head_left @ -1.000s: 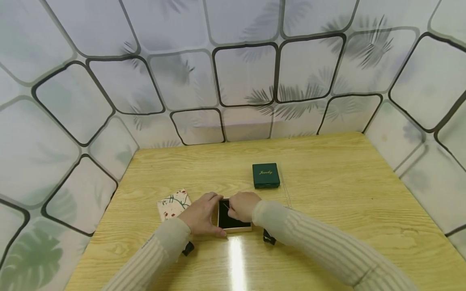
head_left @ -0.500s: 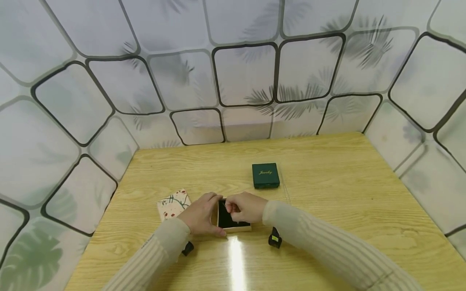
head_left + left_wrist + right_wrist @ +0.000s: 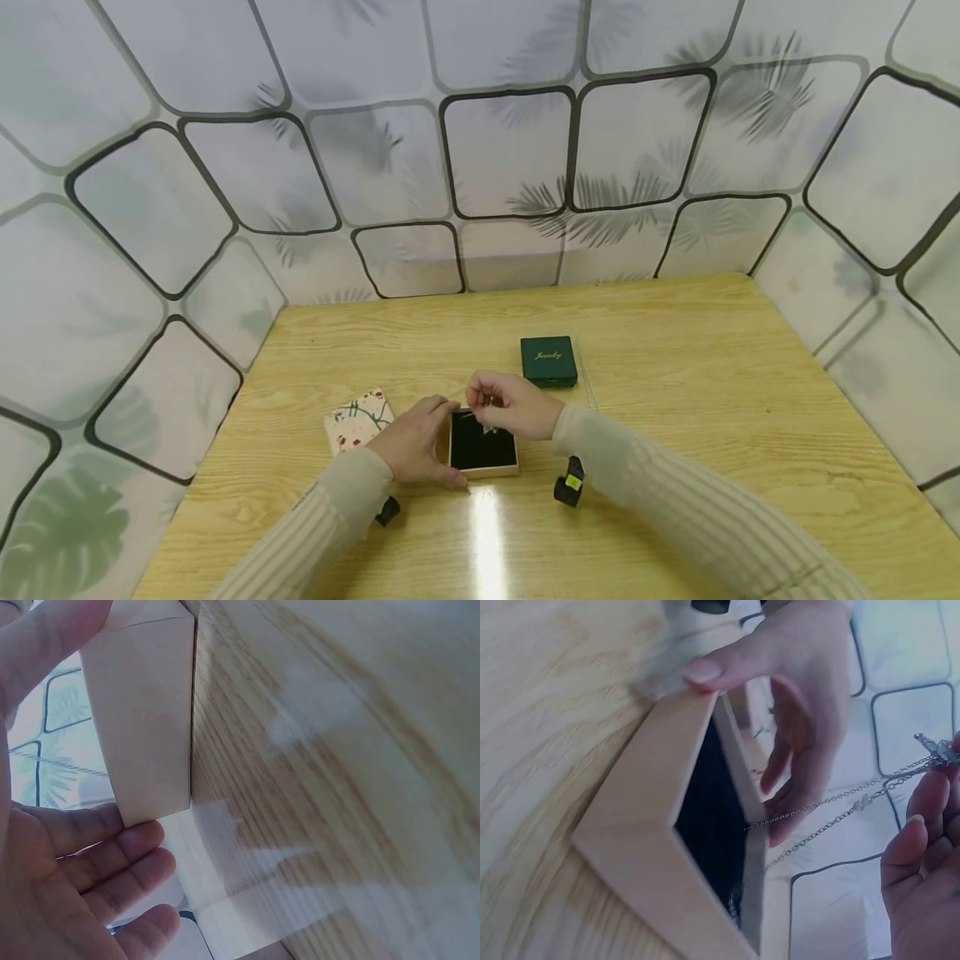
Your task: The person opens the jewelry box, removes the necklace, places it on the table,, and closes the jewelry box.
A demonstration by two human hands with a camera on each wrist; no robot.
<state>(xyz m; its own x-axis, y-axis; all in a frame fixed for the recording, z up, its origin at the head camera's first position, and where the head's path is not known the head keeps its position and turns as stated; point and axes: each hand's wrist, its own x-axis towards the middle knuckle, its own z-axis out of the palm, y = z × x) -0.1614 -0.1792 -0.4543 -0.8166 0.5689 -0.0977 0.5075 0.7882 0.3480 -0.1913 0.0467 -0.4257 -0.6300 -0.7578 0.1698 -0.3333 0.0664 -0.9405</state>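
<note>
The jewelry box [image 3: 549, 367] lies behind the open box [image 3: 483, 454].

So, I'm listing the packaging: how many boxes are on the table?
2: the open, black-lined box gripped by the left hand, and the green box beyond the right hand. The floral square looks like a lid. Sleeves could hide others.

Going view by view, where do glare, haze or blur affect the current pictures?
Head: a bright vertical glare streak on the tabletop, in front of the open box; the green box's gold lettering reads clearly. Left wrist: pale reflections across the wood, grain smeared toward the right edge. Right wrist: hazy, bluish cast, wood grain soft, though the necklace chain is distinguishable.
</note>
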